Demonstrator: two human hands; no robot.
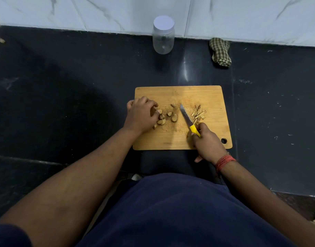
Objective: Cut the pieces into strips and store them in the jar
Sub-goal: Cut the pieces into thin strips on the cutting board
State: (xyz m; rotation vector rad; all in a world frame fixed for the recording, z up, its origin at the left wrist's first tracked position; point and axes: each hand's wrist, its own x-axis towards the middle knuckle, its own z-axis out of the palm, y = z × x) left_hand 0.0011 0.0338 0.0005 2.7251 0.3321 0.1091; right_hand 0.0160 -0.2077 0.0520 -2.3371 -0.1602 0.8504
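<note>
The light is coming from up top and it's dim-ish. The wall w/ white tiles, far behind the cutting board (180, 93), is looking bright and a bit washed out. The black counter (64, 86) around the board is staying dark, esp. to the left of it. A white streak of glare is shining on the counter just behind the board. A soft shadow is lying on the board's near middle, and a big dark one is sitting right in front of the board. The pic is bending at the edges, so the wall line is curving. Far-left corners are looking smeary. The jar (163, 37) behind the board is a bit blurry.
</note>
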